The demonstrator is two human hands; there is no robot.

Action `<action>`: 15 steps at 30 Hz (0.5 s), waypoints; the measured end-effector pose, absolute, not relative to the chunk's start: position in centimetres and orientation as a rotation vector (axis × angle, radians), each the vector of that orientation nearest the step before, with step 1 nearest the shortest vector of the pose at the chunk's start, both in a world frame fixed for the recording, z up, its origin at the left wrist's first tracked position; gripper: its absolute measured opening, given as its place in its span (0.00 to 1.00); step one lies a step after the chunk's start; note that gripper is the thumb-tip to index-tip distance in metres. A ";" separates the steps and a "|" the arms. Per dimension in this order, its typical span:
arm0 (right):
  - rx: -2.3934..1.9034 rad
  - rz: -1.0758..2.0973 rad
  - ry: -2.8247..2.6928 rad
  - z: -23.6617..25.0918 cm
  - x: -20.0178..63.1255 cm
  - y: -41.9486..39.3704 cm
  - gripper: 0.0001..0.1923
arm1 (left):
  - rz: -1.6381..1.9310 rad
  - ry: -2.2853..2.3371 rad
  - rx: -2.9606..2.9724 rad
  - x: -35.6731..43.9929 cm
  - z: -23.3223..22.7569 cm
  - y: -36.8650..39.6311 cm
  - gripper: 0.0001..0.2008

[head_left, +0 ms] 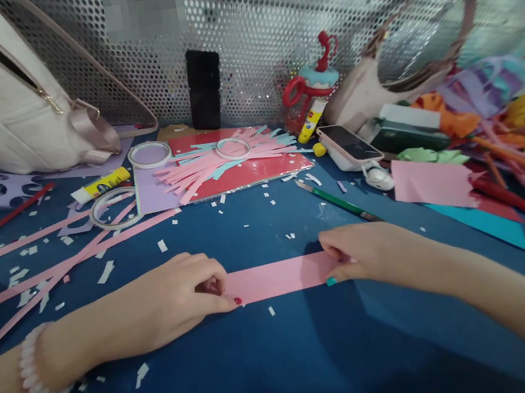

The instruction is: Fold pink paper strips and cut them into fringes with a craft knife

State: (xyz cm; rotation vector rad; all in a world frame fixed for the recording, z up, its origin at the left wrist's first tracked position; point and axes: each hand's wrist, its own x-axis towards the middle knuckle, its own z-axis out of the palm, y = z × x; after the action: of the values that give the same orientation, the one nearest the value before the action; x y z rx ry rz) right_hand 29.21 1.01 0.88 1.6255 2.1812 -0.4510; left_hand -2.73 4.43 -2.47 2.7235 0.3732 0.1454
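Note:
A flat pink paper strip (279, 278) stretches level between my two hands, just above or on the blue table. My left hand (189, 286) pinches its left end between thumb and curled fingers. At the other end my right hand (357, 253) grips the strip the same way, thumb along the lower edge. Both ends of the strip are hidden in my fingers. Behind my right hand lies a green-handled craft knife (339, 202). Long thin pink strips (67, 266) cross each other to the left, beyond my left forearm.
Small white paper scraps (106, 271) dot the blue table (253, 379). Tape rolls (149, 155), fringed pink and blue paper (207, 165) and a glue stick (107, 183) lie further back. A phone (205, 89) leans on the perforated wall. Coloured paper (434, 182) piles up at right.

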 end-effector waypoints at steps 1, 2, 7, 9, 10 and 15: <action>1.652 -0.453 2.160 0.8 29.9 0.9 0.14 | 0.145 0.380 2.721 -2.8 -2.5 4.4 0.14; 1.679 -0.452 2.133 0.7 30.5 0.8 0.14 | 0.141 0.384 2.719 -2.8 -2.5 4.4 0.15; 1.788 -0.438 1.967 0.9 33.3 0.4 0.14 | 0.101 0.394 2.709 -2.8 -2.3 4.3 0.15; 1.824 -0.441 1.934 1.0 34.5 0.3 0.14 | 0.091 0.409 2.707 -2.8 -2.3 4.3 0.15; 1.841 -0.445 1.923 1.0 35.1 0.2 0.15 | 0.087 0.414 2.707 -2.8 -2.4 4.3 0.15; 1.966 -0.481 1.898 0.7 39.2 -0.3 0.18 | 0.113 0.419 2.716 -2.8 -2.7 4.3 0.15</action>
State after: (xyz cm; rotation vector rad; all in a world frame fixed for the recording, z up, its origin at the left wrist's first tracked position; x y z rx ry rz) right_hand 39.21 -0.33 0.66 1.9662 1.8985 -0.4811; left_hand -2.80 4.30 -2.67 2.7156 0.4186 0.1127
